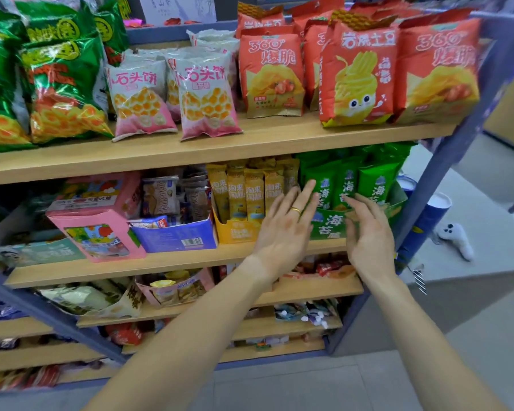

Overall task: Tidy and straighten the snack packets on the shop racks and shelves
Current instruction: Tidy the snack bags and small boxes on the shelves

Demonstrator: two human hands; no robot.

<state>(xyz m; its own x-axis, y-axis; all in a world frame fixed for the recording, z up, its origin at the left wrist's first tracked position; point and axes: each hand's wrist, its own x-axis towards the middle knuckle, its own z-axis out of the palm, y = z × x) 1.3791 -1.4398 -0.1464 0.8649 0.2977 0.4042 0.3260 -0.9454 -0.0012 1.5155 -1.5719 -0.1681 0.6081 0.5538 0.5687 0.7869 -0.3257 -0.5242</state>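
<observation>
The green cardboard display box of seaweed snack sticks (331,225) sits at the right end of the second wooden shelf (166,261), with its tall green foil packets (346,185) standing upright in a row behind the low front wall, presumably so the labels face the shopper. Both hands frame this box. The left hand (285,223), wearing a gold ring, is spread flat with fingers straight and slightly fanned, its fingertips reaching up across the seam between the green box and the neighbouring yellow cardboard box of slim yellow stick packets (244,200). It appears to press or steady rather than grip; whether it actually touches the packets cannot be told for certain. The right hand (368,232) is also open, fingers loosely extended and gently bent, its fingertips at the front of the green packets near the box's right side, holding nothing. The pose suggests the person is squaring the box and nudging its packets into line.

Further left on the same shelf stand a blue cardboard tray of mixed wrapped snacks (175,235) and a tilted pink carton (101,229). The shelf above carries orange crisp bags (359,72), white-and-pink biscuit bags (208,93) and shiny green bags (63,84), all standing upright.
</observation>
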